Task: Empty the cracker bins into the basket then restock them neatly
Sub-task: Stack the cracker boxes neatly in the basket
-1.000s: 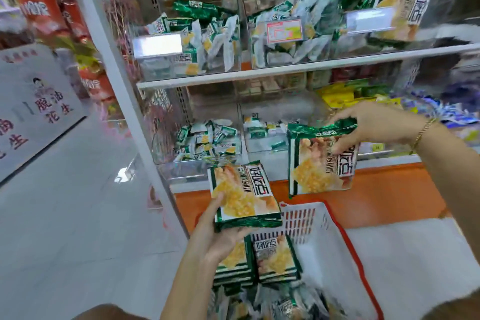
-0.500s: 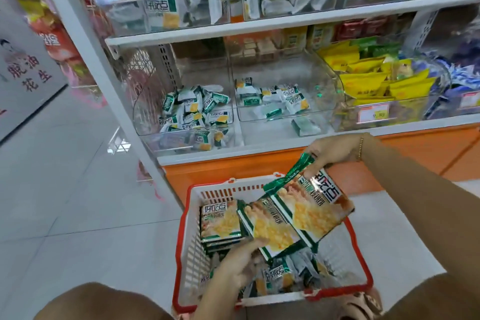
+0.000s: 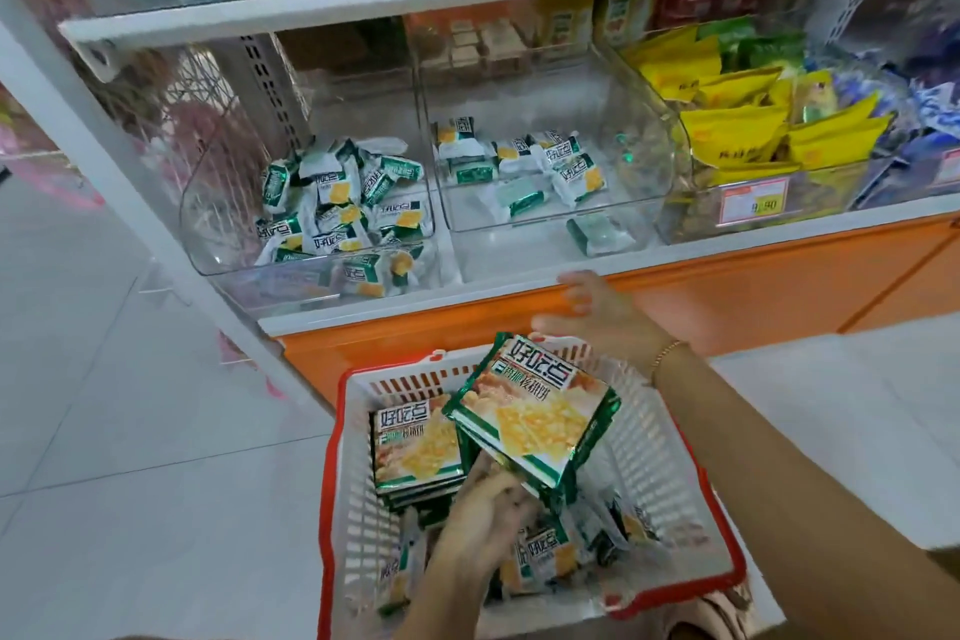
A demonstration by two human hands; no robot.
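Note:
A white basket with a red rim [image 3: 332, 457] sits on the floor below the shelf. Inside it, a stack of large green cracker packs [image 3: 415, 447] lies at the left, and small cracker packets [image 3: 545, 556] cover the bottom. More large packs [image 3: 535, 411] lean tilted in the middle, and my left hand [image 3: 483, 515] grips their lower edge. My right hand [image 3: 597, 317] hovers over the basket's far rim, fingers spread, holding nothing. On the lower shelf, the left clear bin [image 3: 208, 224] holds many small packets. The middle bin [image 3: 649, 182] holds a few.
A third bin with yellow packs [image 3: 737, 135] and a price tag stands to the right. The shelf's white upright [image 3: 156, 234] runs down to the left of the basket. An orange base panel [image 3: 753, 296] lies behind the basket, and pale floor tiles spread to the left.
Both hands came down with the large packs into the basket. My right hand let go of its pack and lifted toward the shelf edge. The view tilted downward.

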